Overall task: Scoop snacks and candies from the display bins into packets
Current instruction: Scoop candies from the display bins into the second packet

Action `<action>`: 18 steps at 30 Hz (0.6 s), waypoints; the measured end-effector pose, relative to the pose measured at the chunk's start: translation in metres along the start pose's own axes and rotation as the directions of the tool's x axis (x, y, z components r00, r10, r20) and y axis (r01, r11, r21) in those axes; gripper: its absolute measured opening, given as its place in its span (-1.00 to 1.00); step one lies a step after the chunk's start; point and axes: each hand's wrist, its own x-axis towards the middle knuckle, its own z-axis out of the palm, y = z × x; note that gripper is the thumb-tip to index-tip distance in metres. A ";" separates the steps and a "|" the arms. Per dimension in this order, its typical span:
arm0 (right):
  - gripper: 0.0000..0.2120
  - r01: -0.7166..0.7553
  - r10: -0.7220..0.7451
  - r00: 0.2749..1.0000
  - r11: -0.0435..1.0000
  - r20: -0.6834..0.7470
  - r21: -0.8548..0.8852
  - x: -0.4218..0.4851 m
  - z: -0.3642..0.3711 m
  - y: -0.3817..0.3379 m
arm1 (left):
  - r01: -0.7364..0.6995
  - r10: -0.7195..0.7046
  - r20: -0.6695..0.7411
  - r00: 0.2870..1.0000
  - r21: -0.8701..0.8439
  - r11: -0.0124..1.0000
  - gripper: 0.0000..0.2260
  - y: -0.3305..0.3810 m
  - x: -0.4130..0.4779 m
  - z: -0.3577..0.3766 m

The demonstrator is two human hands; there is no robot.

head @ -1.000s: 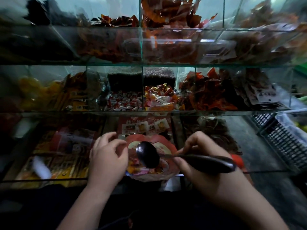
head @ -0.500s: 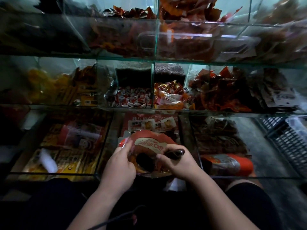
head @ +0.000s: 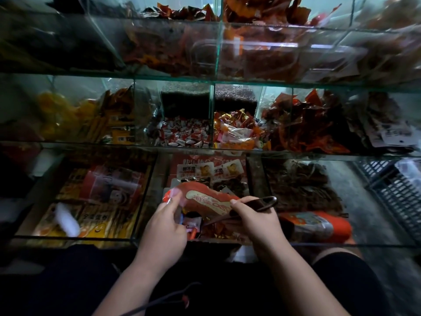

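The left hand (head: 163, 226) pinches the red packet (head: 206, 199) open over the lowest middle bin (head: 148, 201) while the right hand (head: 257, 221), fingers closed around the dark scoop (head: 252, 207), seems to tip candies inside; next probably a new scoopful.

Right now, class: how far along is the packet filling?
Done: the red packet already holds wrapped candies. In hand: the left hand holds its mouth open while the right hand works the dark scoop inside. Left: whether more scoops follow cannot be told.
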 end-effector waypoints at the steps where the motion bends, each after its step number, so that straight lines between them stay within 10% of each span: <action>1: -0.82 -0.006 0.006 1.000 0.999 0.003 0.037 -0.003 -0.005 -0.004 | -0.004 0.004 -0.001 1.000 -0.001 1.000 -0.35 -0.001 0.000 0.000; 7: -0.73 0.052 -0.046 0.998 0.987 -0.041 0.150 -0.023 -0.035 -0.016 | -0.013 0.014 -0.051 0.999 0.024 1.000 -0.38 0.005 -0.001 0.000; 11: -0.75 0.136 -0.128 0.989 0.983 -0.067 0.123 -0.032 -0.052 -0.025 | -0.273 0.330 -0.316 0.889 0.213 0.938 -0.59 0.021 -0.004 0.002; 18: -0.85 0.256 -0.251 0.964 0.965 -0.083 0.056 -0.051 -0.068 -0.038 | -0.487 0.504 -0.106 0.857 0.150 0.860 -0.81 0.056 -0.010 0.034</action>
